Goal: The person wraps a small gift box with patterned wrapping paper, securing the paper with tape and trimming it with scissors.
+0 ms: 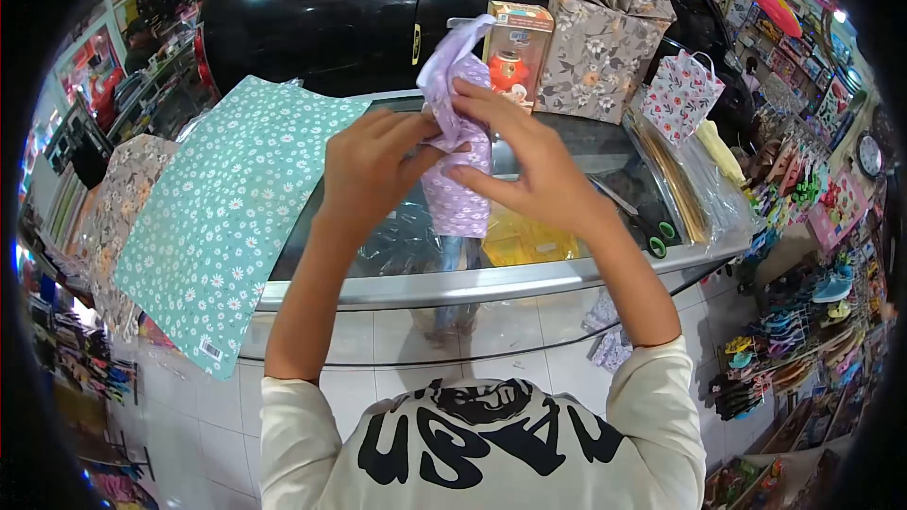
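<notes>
A slim package in lilac wrapping paper with small white flowers [459, 191] stands over the glass counter, its upper paper loose and folded over at the top left. My left hand [368, 165] pinches the paper along the package's left side, fingertips pressed together. On the right side, my right hand [529, 161] grips the package, with the fingers at its upper part and the thumb lower on its front. The paper hides whatever is inside. Just behind it stands a boxed item with an orange-red object showing in its window [518, 52].
Green daisy-print paper [236, 198] hangs over the counter's left end. A large grey floral wrapped gift [600, 57] and a small floral bag [682, 96] stand at the back right. Green-handled scissors [658, 238] and a yellow packet [529, 238] lie by the metal counter edge [529, 277]. A black car [331, 28] is behind.
</notes>
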The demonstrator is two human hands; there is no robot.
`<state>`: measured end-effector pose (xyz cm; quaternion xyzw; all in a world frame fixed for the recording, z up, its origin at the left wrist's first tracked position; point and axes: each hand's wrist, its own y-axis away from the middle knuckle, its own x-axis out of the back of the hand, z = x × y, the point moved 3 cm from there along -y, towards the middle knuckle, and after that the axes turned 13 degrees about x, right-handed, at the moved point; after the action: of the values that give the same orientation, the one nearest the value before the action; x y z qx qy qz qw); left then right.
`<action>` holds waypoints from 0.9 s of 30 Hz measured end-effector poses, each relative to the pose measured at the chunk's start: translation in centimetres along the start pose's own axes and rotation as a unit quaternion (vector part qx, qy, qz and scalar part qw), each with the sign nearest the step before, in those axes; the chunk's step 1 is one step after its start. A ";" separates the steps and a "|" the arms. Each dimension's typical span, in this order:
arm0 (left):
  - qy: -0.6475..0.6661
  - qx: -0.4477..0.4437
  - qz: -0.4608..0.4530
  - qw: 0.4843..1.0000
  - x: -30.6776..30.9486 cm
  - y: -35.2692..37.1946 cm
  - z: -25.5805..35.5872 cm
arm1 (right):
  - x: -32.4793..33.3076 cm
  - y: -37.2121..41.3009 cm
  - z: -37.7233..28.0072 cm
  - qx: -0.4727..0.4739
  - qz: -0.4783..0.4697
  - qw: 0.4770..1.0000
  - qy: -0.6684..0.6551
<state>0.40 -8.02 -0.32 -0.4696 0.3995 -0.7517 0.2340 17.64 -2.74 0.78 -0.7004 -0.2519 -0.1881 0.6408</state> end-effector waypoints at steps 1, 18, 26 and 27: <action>0.016 -0.005 0.021 1.000 -0.1 -0.1 0.4 | -0.6 0.5 0.3 -0.003 0.010 1.000 0.011; -0.003 -0.100 0.010 0.995 -1.0 0.4 2.9 | -0.3 2.0 -2.0 0.032 -0.039 0.969 0.243; -0.022 -0.082 -0.014 0.996 -0.8 0.3 3.7 | 0.5 1.2 -2.8 -0.131 -0.040 0.983 0.119; 0.011 -0.070 -0.022 0.997 -0.7 0.3 3.7 | 0.7 1.2 -2.8 -0.200 -0.030 0.978 0.042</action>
<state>4.01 -9.09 -0.02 -0.4854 0.4429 -0.7321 0.1793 19.14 -5.51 0.52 -0.7982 -0.2029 -0.2830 0.4915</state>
